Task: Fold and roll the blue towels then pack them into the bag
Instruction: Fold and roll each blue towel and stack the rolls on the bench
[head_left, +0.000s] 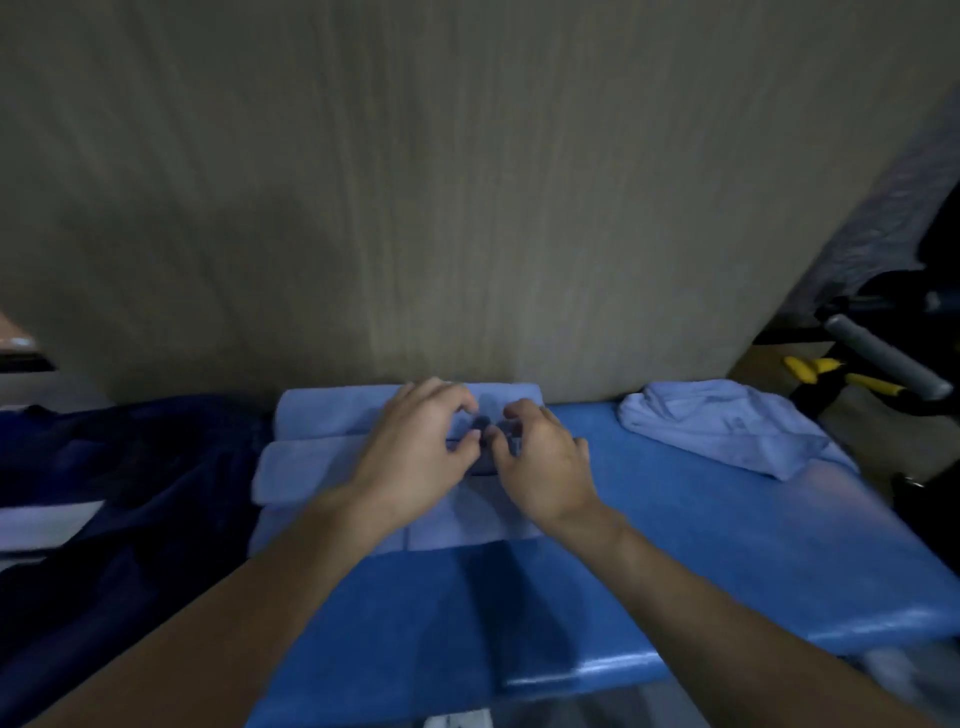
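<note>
Where the blue table (701, 545) ends on the left, the dark blue bag (130, 467) lies slumped, just beside the folded towel (322, 457). That pale blue towel lies flat on the table in layered folds, against the wooden panel (467, 182) behind. The left hand (415, 452) rests on its middle, fingers curled, thumb and forefinger pinching the raised fold. The right hand (545, 467) sits just beside it, fingers likewise curled and pinching the same fold. Farther right, well apart from the hands, a second towel (727, 426) lies crumpled at the table's far corner. Beyond it, off the table, are a grey handle (883, 358) and yellow grips (810, 369).
</note>
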